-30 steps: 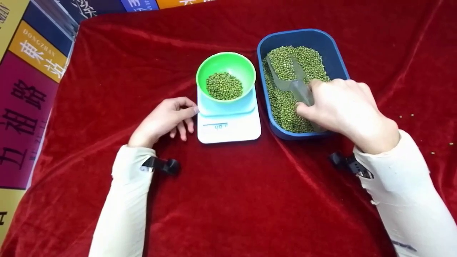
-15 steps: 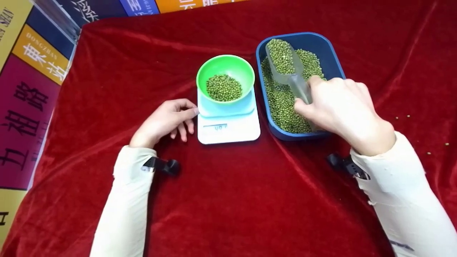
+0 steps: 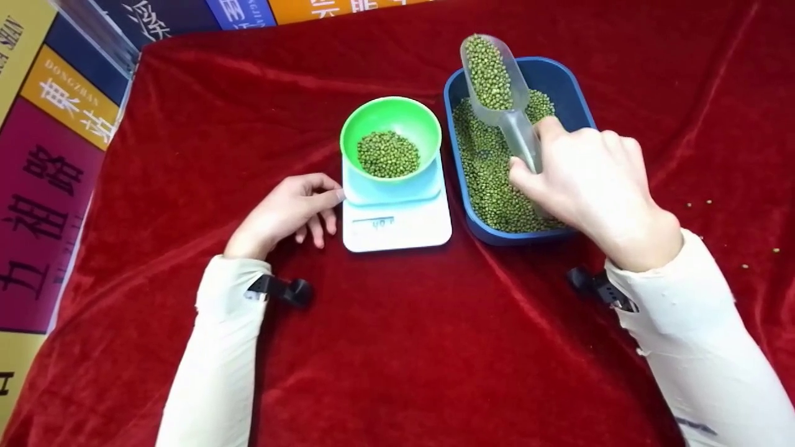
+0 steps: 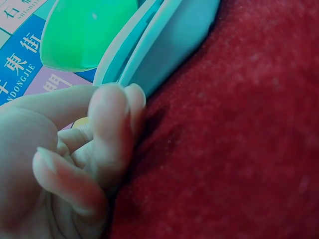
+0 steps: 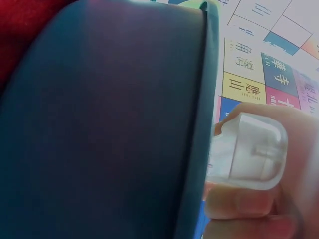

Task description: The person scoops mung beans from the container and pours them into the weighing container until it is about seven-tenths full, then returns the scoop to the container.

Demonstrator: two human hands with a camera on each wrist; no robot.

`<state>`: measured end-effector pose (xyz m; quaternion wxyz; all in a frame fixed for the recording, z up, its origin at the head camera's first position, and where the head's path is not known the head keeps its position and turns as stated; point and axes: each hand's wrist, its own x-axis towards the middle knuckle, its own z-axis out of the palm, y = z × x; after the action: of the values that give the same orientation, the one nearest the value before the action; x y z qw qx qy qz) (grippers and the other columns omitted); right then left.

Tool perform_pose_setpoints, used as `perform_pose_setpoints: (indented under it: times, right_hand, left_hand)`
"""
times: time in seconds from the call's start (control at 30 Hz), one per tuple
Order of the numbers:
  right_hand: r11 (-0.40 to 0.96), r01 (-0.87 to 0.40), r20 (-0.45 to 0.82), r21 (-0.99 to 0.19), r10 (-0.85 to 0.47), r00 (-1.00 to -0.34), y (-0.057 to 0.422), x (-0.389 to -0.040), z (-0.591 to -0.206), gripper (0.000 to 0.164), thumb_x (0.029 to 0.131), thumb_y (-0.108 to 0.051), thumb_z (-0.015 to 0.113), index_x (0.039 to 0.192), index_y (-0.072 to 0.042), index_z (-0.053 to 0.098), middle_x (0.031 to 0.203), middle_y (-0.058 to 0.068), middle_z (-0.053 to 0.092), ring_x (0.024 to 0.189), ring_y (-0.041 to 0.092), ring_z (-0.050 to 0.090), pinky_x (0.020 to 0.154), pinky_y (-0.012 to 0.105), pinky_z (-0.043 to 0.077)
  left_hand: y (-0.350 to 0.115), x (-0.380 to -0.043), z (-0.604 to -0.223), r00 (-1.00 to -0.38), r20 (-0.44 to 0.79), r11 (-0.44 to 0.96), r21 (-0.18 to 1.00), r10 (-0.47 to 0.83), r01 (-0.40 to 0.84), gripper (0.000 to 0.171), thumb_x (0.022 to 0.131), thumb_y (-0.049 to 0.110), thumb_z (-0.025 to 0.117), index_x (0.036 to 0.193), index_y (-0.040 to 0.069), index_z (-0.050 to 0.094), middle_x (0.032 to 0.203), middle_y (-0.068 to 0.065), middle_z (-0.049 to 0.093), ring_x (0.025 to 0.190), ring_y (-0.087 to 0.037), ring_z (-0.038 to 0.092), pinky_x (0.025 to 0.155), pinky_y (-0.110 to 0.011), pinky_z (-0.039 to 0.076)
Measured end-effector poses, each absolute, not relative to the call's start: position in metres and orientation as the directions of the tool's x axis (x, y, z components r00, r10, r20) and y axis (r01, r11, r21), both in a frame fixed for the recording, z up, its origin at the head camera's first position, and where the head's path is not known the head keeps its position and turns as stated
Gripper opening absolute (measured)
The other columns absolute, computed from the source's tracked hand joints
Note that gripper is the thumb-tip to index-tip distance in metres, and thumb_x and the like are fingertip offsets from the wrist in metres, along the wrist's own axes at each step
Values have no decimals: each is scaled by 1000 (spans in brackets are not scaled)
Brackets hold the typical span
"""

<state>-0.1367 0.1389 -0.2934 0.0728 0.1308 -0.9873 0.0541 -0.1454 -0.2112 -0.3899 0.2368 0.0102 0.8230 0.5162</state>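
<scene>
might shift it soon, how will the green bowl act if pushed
The green bowl may tip fairly easily, since its sides flare wide and round. The beans pooled low inside might steady it, but being small and loose, would likely roll.

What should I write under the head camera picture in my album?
Right hand holds a scoop of green beans over the blue tub.
</scene>
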Motion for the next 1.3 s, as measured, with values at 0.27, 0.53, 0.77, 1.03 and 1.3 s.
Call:
perform_pose_setpoints:
  times: [0.27,0.53,0.77,1.03,1.3]
  right_hand:
    - [959,-270,204,-93,-247,-947,139,-136,-290,36,83,-43,49,90,-9,54,52,9,50,44,32,46,36,39,27]
    - [945,-319,221,-66,-298,-929,145,-134,-279,34,83,-45,51,80,-11,52,50,7,47,44,32,44,37,40,25]
    - [898,-432,263,-86,-397,-879,153,-136,-272,29,84,-44,55,81,-15,54,47,1,45,43,25,42,38,37,25]
    - [817,-563,340,-122,-499,-797,163,-138,-271,22,88,-39,55,92,-18,58,50,-6,43,44,16,38,42,30,26]
    - [790,-608,330,-84,-554,-765,161,-138,-272,24,90,-37,53,104,-18,60,57,-7,47,47,15,42,43,32,30]
  left_hand:
    - [-211,-145,-390,-884,-386,472,851,265,-230,30,90,42,55,104,15,57,73,-16,64,50,-27,63,34,-24,38]
    - [-211,-145,-389,-886,-380,471,853,267,-224,31,90,43,55,104,15,57,74,-17,64,51,-28,63,34,-24,38]
    - [-211,-145,-390,-887,-379,474,852,263,-223,31,90,43,56,104,16,57,74,-17,64,51,-28,63,33,-24,38]
    - [-211,-146,-389,-891,-369,470,856,266,-214,32,89,43,56,104,15,58,73,-17,64,49,-27,63,33,-24,38]
    - [-211,-145,-391,-886,-377,463,858,270,-223,32,90,43,56,105,14,57,74,-17,64,49,-26,62,33,-23,38]
